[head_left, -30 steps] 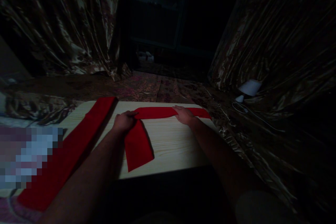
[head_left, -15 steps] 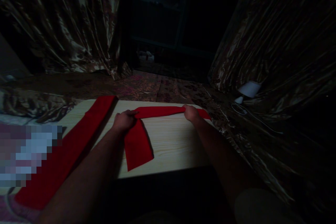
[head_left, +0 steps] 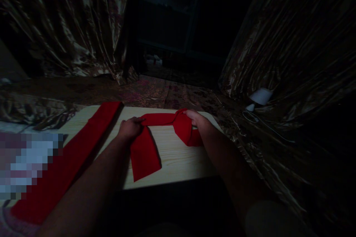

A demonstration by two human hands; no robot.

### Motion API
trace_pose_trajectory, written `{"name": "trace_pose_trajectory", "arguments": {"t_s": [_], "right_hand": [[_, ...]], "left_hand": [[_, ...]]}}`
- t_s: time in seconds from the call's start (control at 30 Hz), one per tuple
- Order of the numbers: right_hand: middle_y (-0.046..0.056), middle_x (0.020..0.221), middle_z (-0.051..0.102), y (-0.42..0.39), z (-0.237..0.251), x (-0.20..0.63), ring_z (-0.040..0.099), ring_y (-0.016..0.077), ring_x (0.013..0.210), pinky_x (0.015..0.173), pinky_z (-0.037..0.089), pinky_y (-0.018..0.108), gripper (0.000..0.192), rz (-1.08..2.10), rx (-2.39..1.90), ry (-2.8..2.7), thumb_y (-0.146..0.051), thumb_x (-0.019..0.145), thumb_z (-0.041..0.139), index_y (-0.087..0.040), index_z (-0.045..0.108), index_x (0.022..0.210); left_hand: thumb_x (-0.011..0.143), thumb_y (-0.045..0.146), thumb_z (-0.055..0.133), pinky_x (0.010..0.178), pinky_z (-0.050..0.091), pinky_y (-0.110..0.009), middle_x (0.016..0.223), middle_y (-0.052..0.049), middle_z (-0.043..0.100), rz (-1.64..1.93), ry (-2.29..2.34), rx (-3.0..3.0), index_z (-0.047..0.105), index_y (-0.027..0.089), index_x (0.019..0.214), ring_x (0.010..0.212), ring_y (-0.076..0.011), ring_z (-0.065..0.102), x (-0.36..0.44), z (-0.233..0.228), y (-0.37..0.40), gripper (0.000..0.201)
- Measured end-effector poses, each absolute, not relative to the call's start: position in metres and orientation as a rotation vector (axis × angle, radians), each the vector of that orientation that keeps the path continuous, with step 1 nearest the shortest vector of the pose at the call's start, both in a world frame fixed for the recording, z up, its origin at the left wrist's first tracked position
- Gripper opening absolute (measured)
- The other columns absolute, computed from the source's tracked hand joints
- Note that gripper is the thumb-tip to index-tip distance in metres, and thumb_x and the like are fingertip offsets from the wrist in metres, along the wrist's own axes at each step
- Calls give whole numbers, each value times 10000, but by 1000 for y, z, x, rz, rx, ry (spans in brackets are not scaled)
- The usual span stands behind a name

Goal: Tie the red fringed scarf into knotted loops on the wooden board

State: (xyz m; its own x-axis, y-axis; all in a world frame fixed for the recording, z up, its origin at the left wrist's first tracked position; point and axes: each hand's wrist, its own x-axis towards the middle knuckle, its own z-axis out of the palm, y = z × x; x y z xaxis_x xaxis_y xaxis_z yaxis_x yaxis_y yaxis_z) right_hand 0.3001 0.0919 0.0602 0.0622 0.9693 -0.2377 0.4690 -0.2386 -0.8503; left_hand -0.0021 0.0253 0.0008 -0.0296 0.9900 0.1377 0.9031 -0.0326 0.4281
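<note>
- Our left hand (head_left: 130, 129) lies curled on the red cloth strip (head_left: 160, 119), pinning the bend where the strip turns toward us across the pale wooden table (head_left: 172, 155).
- Our right hand (head_left: 198, 120) pinches the strip's far-right end, which hangs raised off the table and doubled over toward the middle.
- The strip's near tail (head_left: 144, 157) lies flat on the table, pointing at its front edge.
- We judge the step in hand to be folding the right end inward over the pinned bend.
- The next move, as we judge it, calls for holding the pin firm while laying the lifted end down flat and square.
- A second, longer red cloth (head_left: 78, 152) lies diagonally at the left, apart from both hands.
</note>
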Motion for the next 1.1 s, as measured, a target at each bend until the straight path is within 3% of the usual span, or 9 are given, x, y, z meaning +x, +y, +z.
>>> {"name": "trace_pose_trajectory", "arguments": {"t_s": [0.2, 0.33, 0.4, 0.5, 0.63, 0.7, 0.83, 0.93, 1.1], "right_hand": [[21, 593, 638, 82, 47, 312, 638, 147, 568, 572, 534, 244, 38, 1069, -1928, -1416, -123, 819, 627, -130, 664, 813], [65, 603, 650, 83, 44, 336, 667, 217, 620, 580, 531, 291, 76, 929, -2110, -1522, -106, 705, 717, -108, 685, 774], [133, 751, 712, 80, 45, 343, 702, 273, 754, 655, 547, 325, 214, 692, -2191, -1752, -156, 690, 755, -96, 717, 892], [207, 1149, 696, 69, 45, 344, 666, 306, 1069, 874, 530, 355, 494, 145, -2012, -2139, -209, 763, 718, -105, 648, 1241], [145, 1461, 521, 58, 44, 332, 523, 276, 1303, 1067, 426, 355, 599, -189, -1634, -2427, -187, 864, 594, -224, 506, 1455], [126, 1482, 503, 61, 42, 325, 545, 282, 1280, 1061, 432, 371, 559, -158, -1636, -2455, -210, 895, 558, -264, 521, 1450], [128, 1358, 622, 80, 34, 317, 617, 272, 1187, 1027, 460, 361, 509, 108, -1706, -2299, -158, 891, 538, -247, 596, 1389], [113, 1276, 684, 93, 26, 315, 645, 241, 1151, 1022, 466, 324, 514, 477, -1711, -1961, -52, 827, 559, -201, 656, 1309], [81, 1042, 754, 91, 22, 307, 721, 180, 802, 790, 575, 332, 586, 1249, -1519, -1181, 5, 810, 505, -186, 565, 1361]], "left_hand": [[866, 251, 494, 1033, 462, -377, 1311, -50, 681, 669, 2012, 2003, 708, 257, 1277, 1161, -272, 652, -2, 0, 25, 464], [873, 235, 482, 1070, 440, -407, 1349, -49, 657, 669, 2025, 2000, 711, 255, 1274, 1211, -288, 628, -1, 1, 25, 463], [880, 233, 472, 1079, 436, -405, 1357, -43, 652, 662, 2025, 1986, 707, 253, 1280, 1224, -285, 621, 0, 2, 24, 465], [880, 238, 471, 1078, 442, -394, 1356, -37, 653, 660, 2030, 1976, 703, 255, 1286, 1216, -275, 629, 1, 3, 23, 468], [880, 232, 467, 1076, 448, -379, 1350, -39, 655, 655, 2037, 2002, 699, 248, 1292, 1220, -262, 629, 2, 6, 20, 473], [884, 223, 457, 1071, 457, -376, 1347, -41, 656, 657, 2045, 1974, 697, 245, 1295, 1234, -258, 622, 3, 7, 18, 477], [896, 260, 465, 1080, 454, -370, 1341, -32, 659, 700, 1997, 1960, 700, 256, 1290, 1259, -251, 606, 3, 7, 16, 459], [905, 313, 485, 1084, 448, -353, 1334, -28, 664, 705, 1983, 1946, 691, 261, 1302, 1251, -243, 612, 2, 5, 17, 450], [915, 317, 474, 1041, 477, -326, 1314, -44, 676, 720, 1973, 1940, 675, 253, 1326, 1206, -227, 642, 1, 2, 19, 461]]}}
